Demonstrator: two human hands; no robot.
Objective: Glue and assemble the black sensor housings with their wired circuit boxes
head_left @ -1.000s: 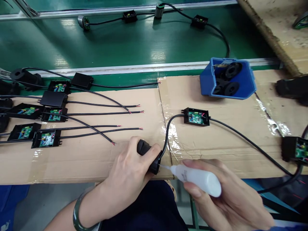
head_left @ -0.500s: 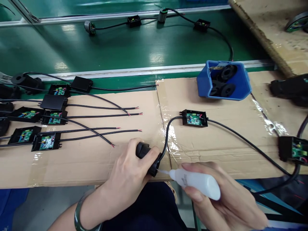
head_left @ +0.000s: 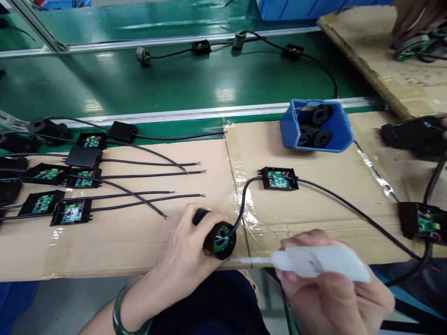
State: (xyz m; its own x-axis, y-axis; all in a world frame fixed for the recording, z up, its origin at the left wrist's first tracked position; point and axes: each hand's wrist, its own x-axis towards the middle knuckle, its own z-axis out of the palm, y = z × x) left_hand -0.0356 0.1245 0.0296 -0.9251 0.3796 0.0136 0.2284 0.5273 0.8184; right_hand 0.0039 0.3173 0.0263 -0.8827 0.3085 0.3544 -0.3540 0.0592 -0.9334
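Note:
My left hand [head_left: 186, 256] grips a black round sensor housing [head_left: 219, 239] at the near edge of the cardboard mat [head_left: 139, 242]. Its open end faces me and shows a green board with coloured wires. A black cable runs from it to an open black box with a green circuit board [head_left: 280, 178]. My right hand [head_left: 333, 293] holds a white squeeze bottle [head_left: 319, 263]. The bottle's thin nozzle points left, its tip just below the housing.
Several open circuit boxes with black leads [head_left: 70, 186] lie on the left of the mat. A blue bin of black rings [head_left: 316, 125] stands at the back right. A green conveyor [head_left: 209, 83] carries wired parts. Another person's hand [head_left: 415, 18] works at the top right.
My left hand has turned the housing so its open end faces me. The bottle has drawn back to the right and lies flatter. The view has tilted upward.

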